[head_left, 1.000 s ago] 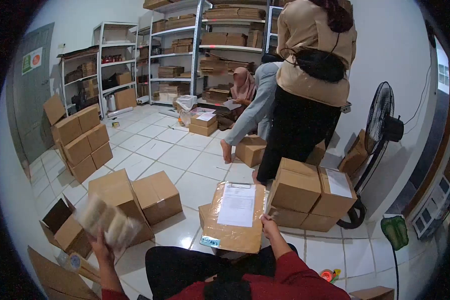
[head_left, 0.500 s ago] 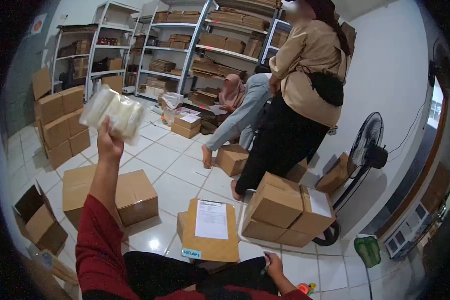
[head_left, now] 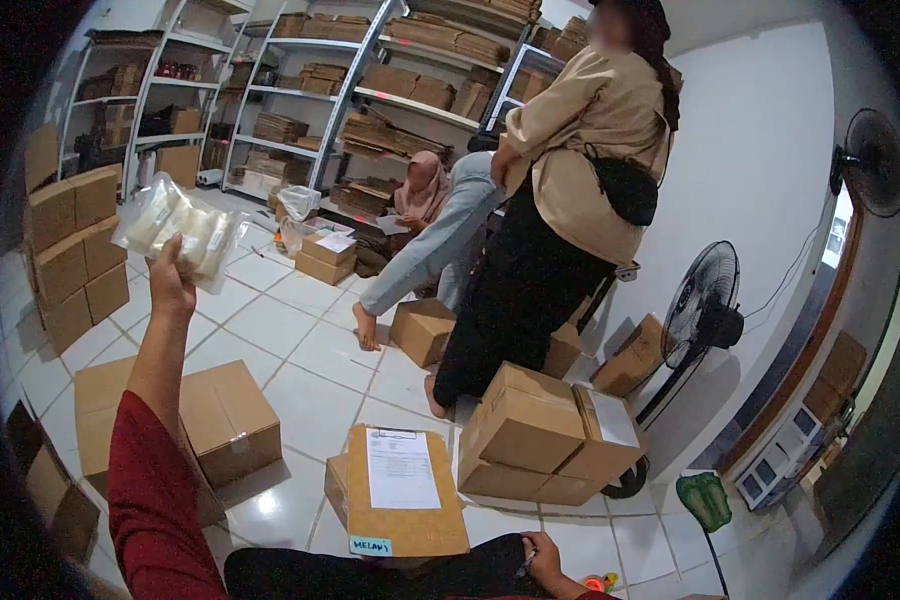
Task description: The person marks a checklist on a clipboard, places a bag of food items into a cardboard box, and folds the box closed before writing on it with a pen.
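Observation:
My left hand (head_left: pixel 175 285) is raised out in front, gripping the lower edge of a clear plastic pack (head_left: pixel 185 230) of pale, off-white rolls. Their exact kind cannot be made out. By my right knee, my right hand (head_left: pixel 545 562) is curled closed; a small dark thing seems to show at its fingers, too small to name. A brown clipboard (head_left: pixel 453 500) rests on a carton (head_left: pixel 337 488) before my lap, with a printed sheet (head_left: pixel 402 470) clipped on it and a blue label (head_left: pixel 370 545) at its lower corner.
Taped cartons (head_left: pixel 230 415) stand left, more (head_left: pixel 520 420) at right, and a stack (head_left: pixel 75 250) behind. A person in a tan shirt (head_left: pixel 590 170) stands ahead, another in jeans bends over, and a third sits by the shelves (head_left: pixel 335 110). A floor fan (head_left: pixel 705 300) stands right.
My view has turned slightly right, so most things sit further left. My left hand still holds the plastic pack up, and my right hand stays by the knee.

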Demonstrator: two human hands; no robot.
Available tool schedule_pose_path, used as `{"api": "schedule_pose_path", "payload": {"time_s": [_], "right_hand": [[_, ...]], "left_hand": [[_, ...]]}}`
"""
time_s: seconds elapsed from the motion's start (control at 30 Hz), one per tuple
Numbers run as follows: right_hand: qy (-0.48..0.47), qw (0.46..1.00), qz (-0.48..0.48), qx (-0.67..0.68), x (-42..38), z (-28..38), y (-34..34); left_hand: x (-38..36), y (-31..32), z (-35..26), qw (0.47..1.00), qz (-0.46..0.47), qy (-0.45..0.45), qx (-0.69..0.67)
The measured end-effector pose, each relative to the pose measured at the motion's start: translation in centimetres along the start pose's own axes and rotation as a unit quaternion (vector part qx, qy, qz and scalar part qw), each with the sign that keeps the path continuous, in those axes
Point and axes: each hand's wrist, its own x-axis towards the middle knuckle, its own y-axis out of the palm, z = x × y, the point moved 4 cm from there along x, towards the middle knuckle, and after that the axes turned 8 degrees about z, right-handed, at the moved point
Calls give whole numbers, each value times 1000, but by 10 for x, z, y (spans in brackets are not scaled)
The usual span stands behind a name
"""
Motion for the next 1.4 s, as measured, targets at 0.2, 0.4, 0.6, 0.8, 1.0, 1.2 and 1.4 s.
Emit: {"api": "schedule_pose_path", "payload": {"time_s": [0.2,0.4,0.6,0.8,1.0,1.2,1.4], "right_hand": [[-45,998,-9,-53,3,-5,5],[-12,1000,-3,-18,3,-6,7],[-41,997,-7,-63,6,-1,7],[-39,996,18,-73,14,-10,11],[-12,996,50,-70,13,-18,11],[13,998,56,-40,12,-18,10],[11,997,47,-59,12,-22,11]], "left_hand": [[18,-57,19,1000,3,-8,8],[27,-152,51,996,-60,-71,13],[16,-216,62,988,-119,-95,-16],[16,-236,60,987,-143,-73,10],[15,-250,66,977,-193,-55,66],[4,-221,57,984,-164,-31,63],[-2,-204,53,987,-146,-57,36]]}}
